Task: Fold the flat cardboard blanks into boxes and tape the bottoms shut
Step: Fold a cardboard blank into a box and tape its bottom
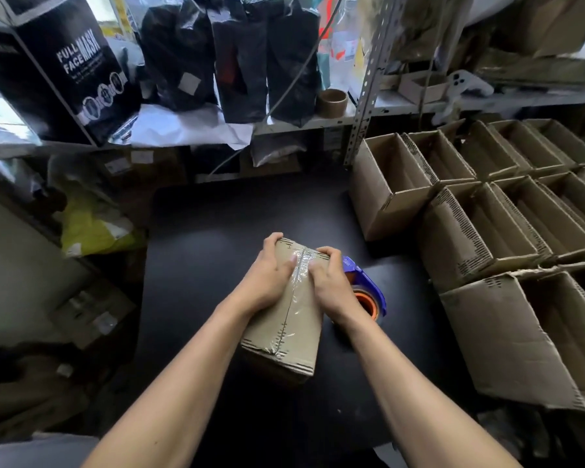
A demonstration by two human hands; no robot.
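Brown corrugated cardboard fills the middle of the view: a folded box [286, 319] stands bottom-up on the black table [200, 248], its taped face turned toward the camera. A strip of clear tape [293, 292] runs down the centre seam from the far edge to the near edge, where it wrinkles over the corner. The left hand [271, 268] lies on the left half of that face, its fingers curled over the far left corner and its thumb pressing next to the tape. The right hand [328, 275] mirrors it on the right half, fingers hooked over the far right edge and thumb flat beside the seam, so both hands grip the far end of the box with the thumbs nearly meeting at the tape. Just to the right of the box, partly hidden behind the right wrist, a blue tape dispenser [365, 282] with an orange roll core rests on the table. Further right, rows of finished open boxes [487, 211] stand packed together with their mouths facing up and left. Behind the table, a metal shelf [365, 106] carries black plastic bags [233, 55], a black carton [65, 62] printed FULL FACE MASK, and a brown tape roll [331, 103].
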